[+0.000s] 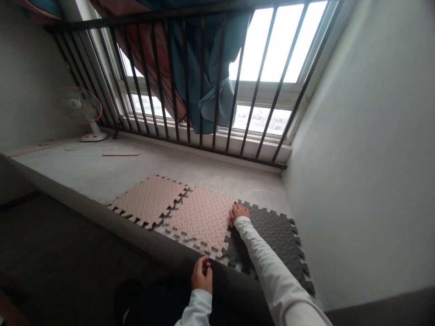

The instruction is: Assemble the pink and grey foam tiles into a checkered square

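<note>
Two pink foam puzzle mats lie on a raised concrete ledge: one (147, 199) at the left and a second (202, 217) beside it. A dark grey foam mat (277, 235) lies to their right. My right hand (239, 212) lies on the seam where the second pink mat meets the grey mat, fingers pressed down flat. My left hand (202, 274) grips the dark front edge of the ledge (146, 240), fingers curled over it. Both arms wear white sleeves.
Black metal bars (190, 90) fence a window at the ledge's back, with blue and red cloth (204, 68) hanging behind them. A small fan (79, 108) stands at the far left. A thin wooden strip (120, 155) lies on the concrete. A white wall (367, 158) closes the right side.
</note>
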The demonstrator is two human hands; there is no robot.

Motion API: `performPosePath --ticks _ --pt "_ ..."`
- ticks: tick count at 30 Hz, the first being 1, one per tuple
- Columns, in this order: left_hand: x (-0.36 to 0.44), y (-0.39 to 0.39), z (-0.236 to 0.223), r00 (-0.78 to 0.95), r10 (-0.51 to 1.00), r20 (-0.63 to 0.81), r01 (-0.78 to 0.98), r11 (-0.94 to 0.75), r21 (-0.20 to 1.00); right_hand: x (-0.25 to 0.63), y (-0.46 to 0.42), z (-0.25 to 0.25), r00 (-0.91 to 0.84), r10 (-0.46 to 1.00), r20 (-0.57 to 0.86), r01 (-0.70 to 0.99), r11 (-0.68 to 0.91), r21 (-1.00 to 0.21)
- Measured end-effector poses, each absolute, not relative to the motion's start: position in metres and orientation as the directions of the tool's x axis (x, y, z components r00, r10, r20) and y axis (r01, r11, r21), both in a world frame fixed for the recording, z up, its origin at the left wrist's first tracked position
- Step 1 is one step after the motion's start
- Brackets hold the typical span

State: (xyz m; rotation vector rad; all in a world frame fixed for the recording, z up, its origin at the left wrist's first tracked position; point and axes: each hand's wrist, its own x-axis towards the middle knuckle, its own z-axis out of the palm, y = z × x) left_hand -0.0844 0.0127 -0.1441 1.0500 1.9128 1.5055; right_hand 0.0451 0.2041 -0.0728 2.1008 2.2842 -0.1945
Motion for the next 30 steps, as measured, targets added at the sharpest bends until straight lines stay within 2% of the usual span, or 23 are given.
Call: performPosePath --ticks 3,5,9,13,18,23,27,30 --pt "-0.084 0.015 -0.145 -0.593 0.801 0.084 0.267 0.098 0.959 0.047 0.21 -0.084 -0.091 0.962 -0.256 0.995 0.078 -0.061" --pt "-0.085 0.016 -0.145 -0.603 0.794 0.081 0.263 0.102 0.959 0.049 0.209 -0.093 -0.088 0.948 -0.306 0.996 0.076 -0.05" --pt "-0.086 0.018 -0.146 -0.616 0.785 0.058 0.251 0.126 0.96 0.05 0.209 -0.097 -0.087 0.959 -0.271 0.996 0.077 -0.05" --pt "-0.087 0.018 -0.148 -0.624 0.78 0.042 0.226 0.129 0.966 0.049 0.221 -0.088 -0.053 0.984 -0.172 0.998 0.048 -0.034" --pt "-0.082 0.018 -0.151 -0.628 0.776 0.061 0.218 0.1 0.971 0.045 0.234 -0.091 -0.001 0.962 -0.274 1.0 0.001 -0.001" --pt "-0.101 0.035 -0.142 -0.723 0.689 0.055 0.172 0.102 0.98 0.05 0.237 -0.087 -0.055 0.965 -0.258 0.998 0.057 -0.002" --pt "-0.174 0.062 -0.117 -0.774 0.613 0.157 0.313 0.155 0.937 0.063 0.237 -0.077 -0.085 0.964 -0.253 0.995 0.067 -0.079" --pt "-0.236 0.08 -0.1 -0.818 0.488 0.304 0.5 0.345 0.794 0.076 0.219 -0.076 -0.109 0.982 -0.151 0.985 0.086 -0.15"
